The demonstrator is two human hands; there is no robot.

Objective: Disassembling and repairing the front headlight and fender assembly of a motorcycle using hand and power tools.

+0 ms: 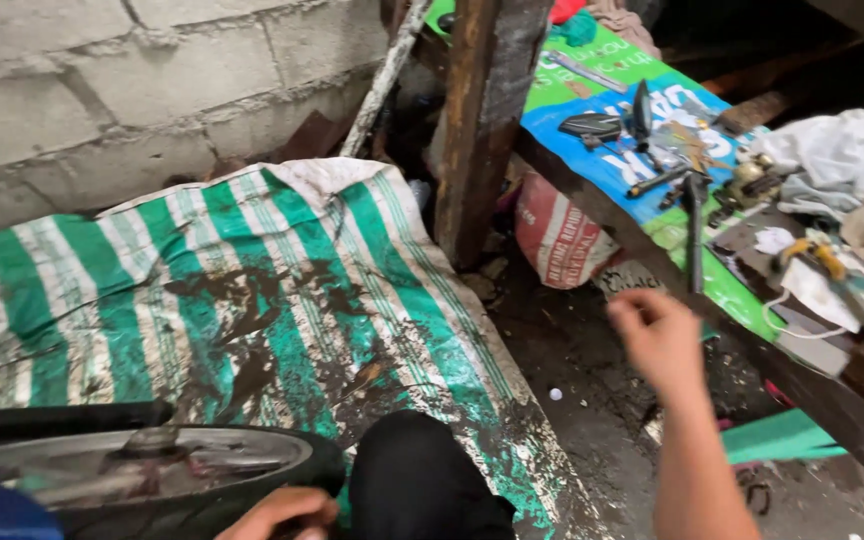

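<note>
My right hand (660,340) is raised toward a workbench (652,255), fingers loosely curled and blurred. It hovers just below the near end of a long dark tool (694,230) lying on the bench; I cannot tell whether it touches it. At the bottom edge my left hand (282,512) curls over the black tyre of a wheel (152,470) with a grey metal rim. My knee (422,480) in black cloth sits beside it.
A muddy green-and-white striped tarp (252,290) covers the ground by a grey block wall (102,80). A dark wooden post (482,120) stands at the bench's corner. The bench holds a green-and-blue sheet (602,165), several tools, mirrors, rags (832,160) and a white mask.
</note>
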